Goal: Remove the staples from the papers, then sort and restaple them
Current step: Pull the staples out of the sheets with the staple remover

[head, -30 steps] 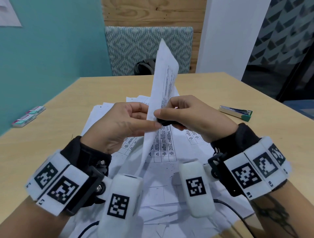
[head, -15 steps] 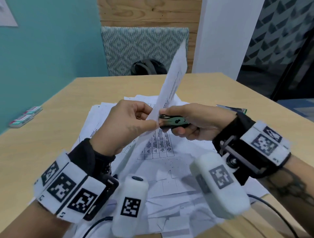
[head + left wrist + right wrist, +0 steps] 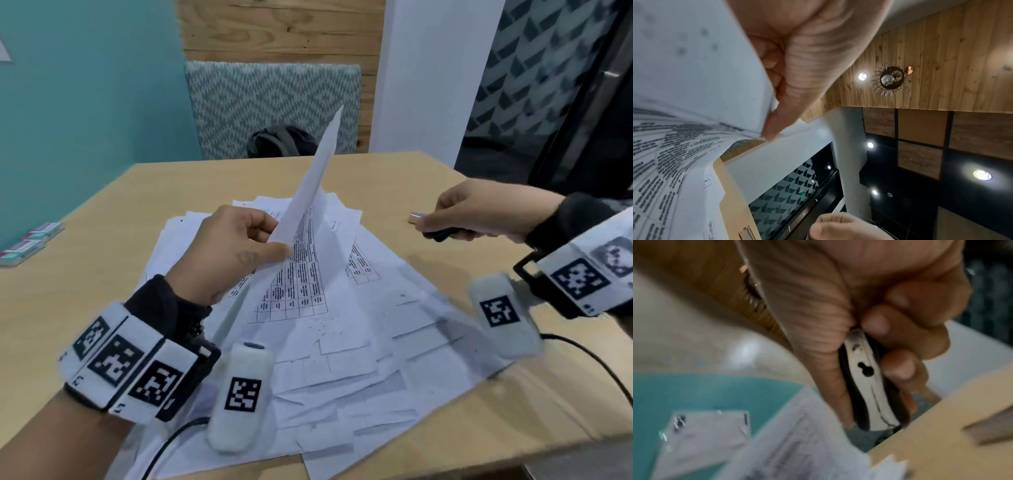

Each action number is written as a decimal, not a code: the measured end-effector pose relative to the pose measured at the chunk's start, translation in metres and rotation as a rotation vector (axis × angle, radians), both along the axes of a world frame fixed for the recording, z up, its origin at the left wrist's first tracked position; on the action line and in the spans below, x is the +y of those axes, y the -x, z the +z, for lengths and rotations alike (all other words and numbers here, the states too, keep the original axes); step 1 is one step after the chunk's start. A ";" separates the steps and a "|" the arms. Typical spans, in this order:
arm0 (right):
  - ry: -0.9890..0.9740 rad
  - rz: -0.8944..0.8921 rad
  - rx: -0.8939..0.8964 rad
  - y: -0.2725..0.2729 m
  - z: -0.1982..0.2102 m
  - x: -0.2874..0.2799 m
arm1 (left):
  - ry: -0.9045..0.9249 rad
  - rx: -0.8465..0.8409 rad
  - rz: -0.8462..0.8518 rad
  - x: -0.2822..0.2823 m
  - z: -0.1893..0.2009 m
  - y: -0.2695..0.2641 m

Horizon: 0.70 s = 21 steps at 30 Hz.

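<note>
Above the loose white printed papers (image 3: 342, 342) spread on the tan wooden surface (image 3: 85, 308), the left hand (image 3: 233, 253) pinches an upright white sheet (image 3: 308, 192), while the right hand (image 3: 479, 212) grips what seems a black-and-silver staple remover (image 3: 869, 386).

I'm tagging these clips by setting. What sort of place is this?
Most likely an office or meeting room. A wooden table is spread with printed papers, a stapler lies on it, and a patterned chair stands at the far side, with a glass partition on the right.
</note>
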State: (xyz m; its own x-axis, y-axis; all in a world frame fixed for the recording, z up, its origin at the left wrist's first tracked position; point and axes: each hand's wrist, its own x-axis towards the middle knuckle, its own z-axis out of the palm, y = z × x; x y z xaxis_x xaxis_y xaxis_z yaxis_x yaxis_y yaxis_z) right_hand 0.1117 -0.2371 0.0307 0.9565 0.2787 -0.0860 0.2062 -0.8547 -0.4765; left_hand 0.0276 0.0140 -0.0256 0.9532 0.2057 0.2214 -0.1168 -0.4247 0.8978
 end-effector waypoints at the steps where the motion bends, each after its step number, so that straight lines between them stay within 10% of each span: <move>1: 0.083 -0.036 -0.046 -0.005 -0.003 -0.004 | -0.002 0.000 0.002 0.000 0.000 0.000; 7: 0.337 -0.160 -0.062 -0.030 -0.016 -0.017 | 0.029 0.018 0.052 0.005 0.005 -0.001; 16: 0.024 -0.118 0.093 -0.027 -0.011 -0.019 | 0.149 0.047 0.155 0.057 0.052 0.016; 21: -0.232 0.058 0.180 -0.013 -0.017 0.008 | 0.179 0.390 0.332 0.131 0.017 0.047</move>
State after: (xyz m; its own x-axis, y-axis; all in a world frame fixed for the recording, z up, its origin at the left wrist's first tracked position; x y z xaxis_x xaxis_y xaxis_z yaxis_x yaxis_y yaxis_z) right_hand 0.1251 -0.2288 0.0139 0.9135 0.3646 -0.1806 0.1458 -0.7077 -0.6914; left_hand -0.0195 0.1446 -0.0084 0.8350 0.5120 -0.2016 0.3536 -0.2185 0.9095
